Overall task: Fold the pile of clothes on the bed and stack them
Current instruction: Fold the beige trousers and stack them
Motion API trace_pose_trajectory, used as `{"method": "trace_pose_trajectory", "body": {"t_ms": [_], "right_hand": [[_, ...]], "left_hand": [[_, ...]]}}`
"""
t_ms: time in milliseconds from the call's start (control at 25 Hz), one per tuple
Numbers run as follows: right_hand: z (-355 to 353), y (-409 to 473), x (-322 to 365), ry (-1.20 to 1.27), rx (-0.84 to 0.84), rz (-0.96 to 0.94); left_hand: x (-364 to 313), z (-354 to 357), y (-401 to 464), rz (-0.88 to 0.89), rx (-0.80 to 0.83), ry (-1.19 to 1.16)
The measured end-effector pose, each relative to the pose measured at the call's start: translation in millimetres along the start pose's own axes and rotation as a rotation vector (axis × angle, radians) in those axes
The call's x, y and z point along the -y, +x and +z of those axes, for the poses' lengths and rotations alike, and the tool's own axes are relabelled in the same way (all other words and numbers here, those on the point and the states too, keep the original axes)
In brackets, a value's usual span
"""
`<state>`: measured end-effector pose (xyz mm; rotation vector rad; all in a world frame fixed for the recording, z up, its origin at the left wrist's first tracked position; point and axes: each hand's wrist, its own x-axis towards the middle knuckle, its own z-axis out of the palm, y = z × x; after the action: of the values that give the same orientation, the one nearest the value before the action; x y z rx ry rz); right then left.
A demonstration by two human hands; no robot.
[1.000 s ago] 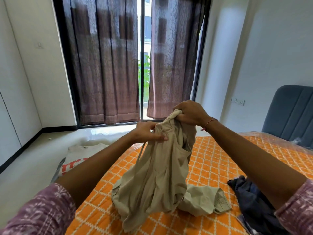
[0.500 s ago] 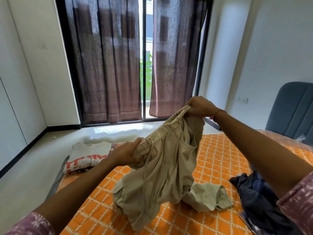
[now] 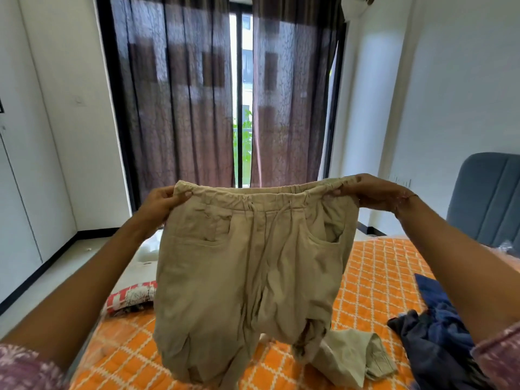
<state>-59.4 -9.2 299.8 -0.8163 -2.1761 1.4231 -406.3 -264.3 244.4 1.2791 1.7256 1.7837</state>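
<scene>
White-walled bedroom, sheer brown curtains [image 3: 180, 108] drawn over a tall window. Below, bed [image 3: 374, 280] under an orange lattice-print cover, blue padded headboard [image 3: 489, 198] at right. Held up in mid-air over the bed, front facing the camera: beige drawstring trousers [image 3: 247, 271], waistband stretched level, legs hanging and bunching onto the cover. Dark blue crumpled clothes [image 3: 439, 333] heaped at right, apparently unfolded. Red-and-white printed garment [image 3: 132, 296] lying at the far left edge, seemingly folded already. Small pale green garment [image 3: 351, 358] crumpled just beside the trouser legs. Left hand [image 3: 160, 204] pinching the left waistband corner, thumb on the front; right hand [image 3: 374, 190] curled over the right corner, fingers [image 3: 334, 191] pinching the elastic. Best handled, by the look of it, with a shake to drop the bunched legs straight, then corners brought together so leg lies on leg, then laid flat on bare cover clear of the green piece, creases smoothed before folding upward.
</scene>
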Motion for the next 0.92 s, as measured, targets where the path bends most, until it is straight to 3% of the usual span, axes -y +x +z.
{"method": "trace_pose_trajectory", "body": {"t_ms": [160,280,400,480,600,720,840,920], "right_hand": [[3.8,8.9,5.8,0.133,-0.226,-0.065],[11.8,17.4,21.0,0.433,-0.228,-0.129],[18.8,31.7,34.0,0.335,-0.478,-0.040],[32.8,34.9,49.8,0.279,-0.599,-0.030],[76.8,25.9,83.3,0.148,-0.601,-0.214],[122.1,20.1,105.4,0.011,-0.625,-0.452],[143.8,11.9,123.4,0.010,-0.545,-0.432],[141.9,6.9,127.8,0.050,-0.357,-0.396]], "left_hand": [[-25.1,16.1,11.6,-0.039,-0.046,-0.149],[-48.8,23.0,21.2,-0.109,-0.085,-0.315],[-57.4,35.5,38.0,-0.171,-0.236,-0.171],[-70.3,54.7,43.3,-0.172,-0.301,-0.197],[-101.4,97.5,42.7,-0.117,-0.290,-0.353],[-118.7,137.1,34.7,-0.020,-0.261,-0.362],[-119.4,151.4,28.3,-0.018,-0.128,-0.523],[-116.4,144.5,25.1,-0.023,-0.022,-0.601]]}}
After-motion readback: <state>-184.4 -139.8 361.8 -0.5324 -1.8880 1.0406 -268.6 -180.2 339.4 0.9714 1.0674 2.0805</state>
